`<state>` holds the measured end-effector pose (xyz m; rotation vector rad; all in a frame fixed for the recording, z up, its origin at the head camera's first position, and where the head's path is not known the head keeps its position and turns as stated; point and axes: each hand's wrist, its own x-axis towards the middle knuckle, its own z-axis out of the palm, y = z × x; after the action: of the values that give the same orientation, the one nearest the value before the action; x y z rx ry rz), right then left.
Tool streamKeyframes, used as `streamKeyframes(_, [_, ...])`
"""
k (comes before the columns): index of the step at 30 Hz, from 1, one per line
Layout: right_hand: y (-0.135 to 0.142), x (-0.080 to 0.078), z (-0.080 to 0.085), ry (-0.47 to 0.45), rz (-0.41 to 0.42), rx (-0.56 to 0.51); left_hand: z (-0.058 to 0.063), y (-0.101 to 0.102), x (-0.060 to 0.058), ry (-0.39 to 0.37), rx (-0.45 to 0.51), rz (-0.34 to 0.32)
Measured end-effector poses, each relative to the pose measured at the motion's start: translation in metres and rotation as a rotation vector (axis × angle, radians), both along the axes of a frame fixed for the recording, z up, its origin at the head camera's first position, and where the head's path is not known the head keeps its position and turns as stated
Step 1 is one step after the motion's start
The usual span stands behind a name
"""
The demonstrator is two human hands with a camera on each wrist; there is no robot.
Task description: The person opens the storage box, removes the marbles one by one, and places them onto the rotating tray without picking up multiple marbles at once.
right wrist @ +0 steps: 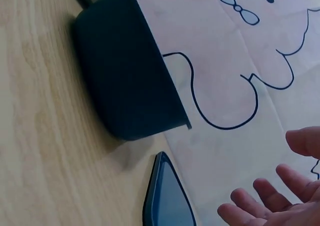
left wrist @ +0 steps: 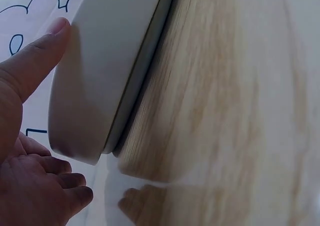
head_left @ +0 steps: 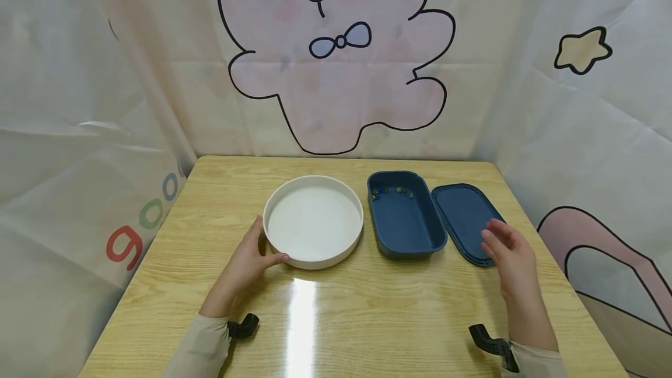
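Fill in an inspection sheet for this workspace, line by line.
Surface: wood-grain table, glare on its near part.
Job's things: white dish, nothing in it; blue tub with small coloured beads at its far end; blue lid off, lying right of the tub.
Clutter: nothing seen.
Hands: left hand touches the dish's side; right hand raised near the lid, holding nothing.
Cables: nothing seen.
Surroundings: printed curtain behind and at both sides.

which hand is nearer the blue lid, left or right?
Right. The right hand is raised by the blue lid's near right edge; the left hand is at the white dish's left side, with dish and blue box between.
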<state>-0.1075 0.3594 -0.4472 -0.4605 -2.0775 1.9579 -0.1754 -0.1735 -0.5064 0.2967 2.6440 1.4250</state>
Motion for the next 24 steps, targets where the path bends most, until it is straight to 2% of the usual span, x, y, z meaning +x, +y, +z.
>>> streamKeyframes(7, [-0.010, -0.014, 0.017, 0.073, 0.054, 0.104, -0.001, 0.004, -0.001, 0.017, 0.036, -0.008])
streamKeyframes(13, [-0.022, -0.031, 0.038, 0.089, 0.116, 0.305, -0.003, 0.006, 0.000, 0.013, 0.049, -0.001])
streamKeyframes(21, [-0.041, -0.066, 0.058, 0.199, 0.236, 0.442, -0.004, 0.002, -0.001, 0.019, 0.028, -0.001])
streamKeyframes(24, [-0.050, -0.081, 0.062, 0.224, 0.290, 0.476, -0.001, 0.000, -0.002, 0.028, 0.025, -0.007])
